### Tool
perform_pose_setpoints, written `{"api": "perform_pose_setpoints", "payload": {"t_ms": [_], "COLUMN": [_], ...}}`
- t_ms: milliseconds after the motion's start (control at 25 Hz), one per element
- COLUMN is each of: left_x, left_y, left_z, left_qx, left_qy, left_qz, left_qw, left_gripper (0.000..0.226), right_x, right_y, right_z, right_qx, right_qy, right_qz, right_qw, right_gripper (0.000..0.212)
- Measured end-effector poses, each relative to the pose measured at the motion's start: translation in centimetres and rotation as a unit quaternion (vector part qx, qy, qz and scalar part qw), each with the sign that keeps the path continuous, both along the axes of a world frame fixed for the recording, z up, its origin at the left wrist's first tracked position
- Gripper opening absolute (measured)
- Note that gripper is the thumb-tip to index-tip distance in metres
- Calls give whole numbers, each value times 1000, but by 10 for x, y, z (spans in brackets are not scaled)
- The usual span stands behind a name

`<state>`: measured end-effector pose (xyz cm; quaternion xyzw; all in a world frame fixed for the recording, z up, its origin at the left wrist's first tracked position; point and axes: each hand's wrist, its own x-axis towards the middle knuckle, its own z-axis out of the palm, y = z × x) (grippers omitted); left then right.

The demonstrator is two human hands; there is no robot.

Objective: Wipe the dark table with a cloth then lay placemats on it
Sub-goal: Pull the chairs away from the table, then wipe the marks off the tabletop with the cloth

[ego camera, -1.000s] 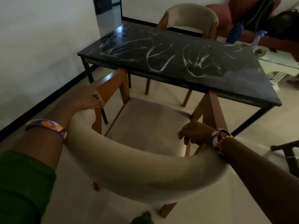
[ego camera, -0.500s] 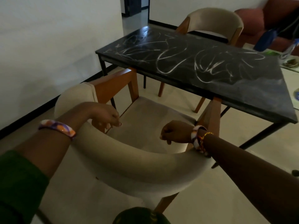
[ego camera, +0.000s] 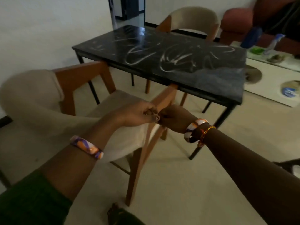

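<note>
The dark table [ego camera: 186, 73] stands ahead, its top streaked with white smears. No cloth is in either hand. My left hand [ego camera: 138, 113] and my right hand [ego camera: 176, 117] meet fingertip to fingertip in front of the wooden arm of the near beige chair [ego camera: 32, 98]. Both have curled fingers, and I see nothing held between them. The chair sits angled at the table's near long side, pulled out from it.
A second beige chair [ego camera: 194, 18] is tucked in at the far side. Right of the dark table, a light low table [ego camera: 274, 82] carries a spray bottle [ego camera: 276, 43], a green item [ego camera: 256, 50] and round flat pieces [ego camera: 290, 90]. A red sofa [ego camera: 237, 18] stands behind it.
Both hands let go of the chair's curved back and came together over its right arm. The view has shifted right, so the chair now lies to my left.
</note>
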<state>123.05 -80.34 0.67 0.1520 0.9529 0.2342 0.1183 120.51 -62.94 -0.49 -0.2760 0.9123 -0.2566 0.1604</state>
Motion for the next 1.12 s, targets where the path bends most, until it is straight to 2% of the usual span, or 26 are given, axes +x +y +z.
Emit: {"api": "perform_pose_setpoints", "payload": {"t_ms": [40,120,200,280,520,680,760,840,1000,1120], "left_x": [0,0,-1,-9,-56,-78,-82,-89,-114,-139], "left_y": [28,82,136,184,327,430,482,535,641,724], "left_z": [-11,-36,-59,-79,-151,-199,-215,-226,-239,-242], "left_qx": [4,45,50,29,-91,-222,-253,-259,-249,-222], "left_qy": [-14,-100,-166,-198,-237,-278,-306,-333,-342,-338], "left_qz": [1,7,-35,-88,-176,-276,-329,-351,-352,-308], "left_qw": [1000,994,984,976,951,893,857,836,835,861], "left_gripper": [20,19,14,11,28,40,41,42,41,40], "right_x": [6,16,22,24,7,-8,-10,-5,0,-15], "right_y": [27,77,126,170,317,434,491,547,653,739], "right_z": [-6,-21,-41,-61,-116,-136,-143,-148,-154,-167], "right_qx": [11,46,69,87,111,130,130,124,127,116], "right_qy": [-9,-34,-63,-84,-149,-216,-237,-252,-271,-262], "right_qz": [-11,-29,-51,-71,-155,-217,-245,-293,-361,-386], "right_qw": [1000,998,994,990,970,943,931,914,883,877], "right_gripper": [20,20,19,19,22,23,24,24,22,21]}}
